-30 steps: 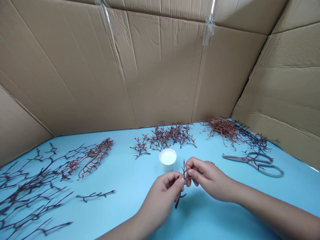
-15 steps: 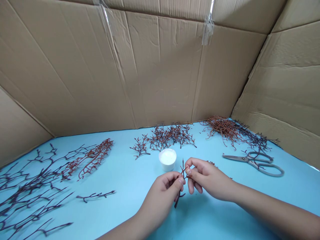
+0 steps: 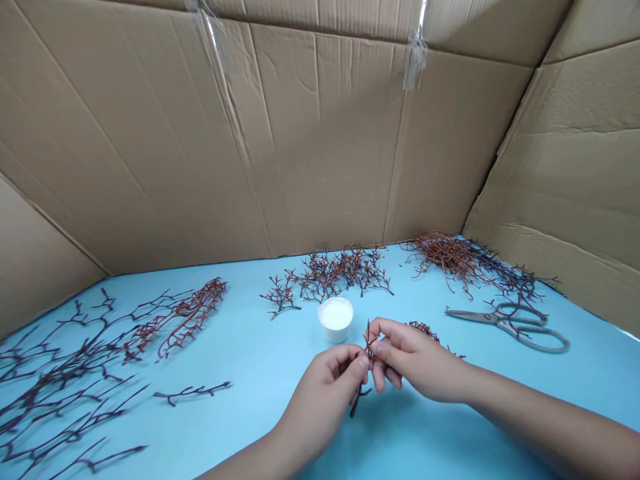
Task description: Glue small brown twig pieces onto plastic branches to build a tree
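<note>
My left hand (image 3: 327, 380) pinches a dark brown twig (image 3: 357, 402) between thumb and fingers, and the twig's lower end sticks out below the hand. My right hand (image 3: 407, 357) meets it fingertip to fingertip, closed on a small reddish-brown sprig (image 3: 368, 337) at the twig's upper part. The fingertips hide where sprig and twig touch. Just behind the hands stands a white cup (image 3: 335, 321) with white contents.
Dark branches (image 3: 55, 373) and reddish sprigs (image 3: 193, 310) lie at left, with a single twig (image 3: 193, 392) nearby. Branched pieces (image 3: 340, 272) lie behind the cup. Reddish stems (image 3: 443, 257) and scissors (image 3: 507, 323) are at right. Cardboard walls (image 3: 320, 147) surround the blue table (image 3: 250, 427).
My right hand has shifted slightly left and down, closer to my left fingertips. The sprig is now pressed nearer the twig, and more of the small reddish pieces behind my right hand show.
</note>
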{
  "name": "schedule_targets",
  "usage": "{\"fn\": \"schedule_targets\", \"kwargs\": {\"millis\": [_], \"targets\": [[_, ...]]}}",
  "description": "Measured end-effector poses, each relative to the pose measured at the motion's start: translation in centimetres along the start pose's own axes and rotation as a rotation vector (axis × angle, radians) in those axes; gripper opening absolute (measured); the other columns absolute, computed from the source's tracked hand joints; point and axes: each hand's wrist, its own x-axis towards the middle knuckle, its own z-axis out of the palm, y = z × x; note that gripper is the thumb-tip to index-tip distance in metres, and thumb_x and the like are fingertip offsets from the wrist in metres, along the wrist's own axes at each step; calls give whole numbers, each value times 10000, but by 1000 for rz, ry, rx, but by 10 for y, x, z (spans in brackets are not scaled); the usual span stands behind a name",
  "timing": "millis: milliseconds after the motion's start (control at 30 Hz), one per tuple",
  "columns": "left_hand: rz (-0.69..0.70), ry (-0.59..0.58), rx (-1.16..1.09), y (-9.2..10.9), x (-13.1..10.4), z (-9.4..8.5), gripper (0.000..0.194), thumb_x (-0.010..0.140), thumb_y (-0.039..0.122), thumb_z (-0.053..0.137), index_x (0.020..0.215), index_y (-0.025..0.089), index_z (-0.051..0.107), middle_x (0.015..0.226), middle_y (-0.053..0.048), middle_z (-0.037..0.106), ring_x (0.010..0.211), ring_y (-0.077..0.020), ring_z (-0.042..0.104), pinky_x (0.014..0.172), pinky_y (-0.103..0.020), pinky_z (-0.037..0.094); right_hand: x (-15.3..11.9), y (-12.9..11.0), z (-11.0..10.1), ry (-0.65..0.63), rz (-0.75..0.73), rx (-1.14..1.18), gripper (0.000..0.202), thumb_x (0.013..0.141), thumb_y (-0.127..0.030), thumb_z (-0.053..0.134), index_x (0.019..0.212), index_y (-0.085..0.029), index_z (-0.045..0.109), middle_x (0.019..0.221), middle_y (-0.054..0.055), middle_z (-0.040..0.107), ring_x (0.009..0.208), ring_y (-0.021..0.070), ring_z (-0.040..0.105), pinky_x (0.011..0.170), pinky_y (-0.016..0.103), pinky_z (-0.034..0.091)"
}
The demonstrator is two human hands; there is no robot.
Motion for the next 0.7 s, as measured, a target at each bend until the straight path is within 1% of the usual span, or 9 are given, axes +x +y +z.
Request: {"fn": "schedule_targets", "kwargs": {"millis": [100,167,233,300,367,433,533,600,700], "targets": [[3,43,-36,0,0,0,250,795,350,479,651,150,522,582,28,445,512,-95,364,495,-223,309,0,-2,-5,16,5,41,259,859,-450,395,822,-194,411,595,-22,590,413,62,424,422,188,299],[26,86,-90,-2,0,-2,229,785,344,506,655,157,526,588,31,444,534,-100,392,519,-225,333,-2,-3,-7,86,-11,28,274,862,-465,376,864,-195,420,676,-7,606,408,56,439,426,194,306],[74,159,-168,-6,2,-5,208,780,349,524,685,165,545,619,28,460,574,-105,419,572,-234,362,-3,-3,-5,142,-39,2,280,867,-466,359,902,-196,426,771,6,598,421,50,451,431,198,316],[134,243,-247,-11,3,-8,191,771,353,544,713,172,563,655,27,472,615,-106,433,629,-244,375,-4,0,1,137,-59,-13,255,856,-438,402,914,-192,436,812,9,571,457,51,464,442,199,331],[178,302,-310,-13,4,-9,185,757,351,570,712,172,570,661,30,469,623,-100,426,641,-241,372,-3,3,9,101,-80,-29,201,813,-363,503,897,-185,461,810,4,549,520,64,481,476,201,364],[191,299,-343,-14,4,-10,194,756,346,575,691,164,567,641,30,464,613,-96,419,621,-234,370,1,5,18,100,-107,-31,143,771,-268,559,862,-186,485,784,-5,531,587,84,490,522,210,402],[179,244,-315,-10,3,-8,199,774,341,554,698,157,567,657,13,494,640,-107,455,634,-238,388,9,5,25,165,-143,5,43,774,-205,517,810,-185,508,723,-16,519,574,88,480,527,218,418],[181,295,-280,-8,2,-7,168,772,336,561,838,182,568,745,5,525,695,-115,488,679,-244,404,13,3,23,222,-149,-6,37,781,-201,492,797,-182,519,694,-18,530,536,84,475,517,221,408],[194,470,-283,-5,3,-10,373,757,355,581,1097,286,441,936,12,508,775,-110,508,726,-248,415,18,1,12,319,-163,-107,56,777,-198,489,796,-185,540,686,-15,559,535,90,472,528,229,394]]}}
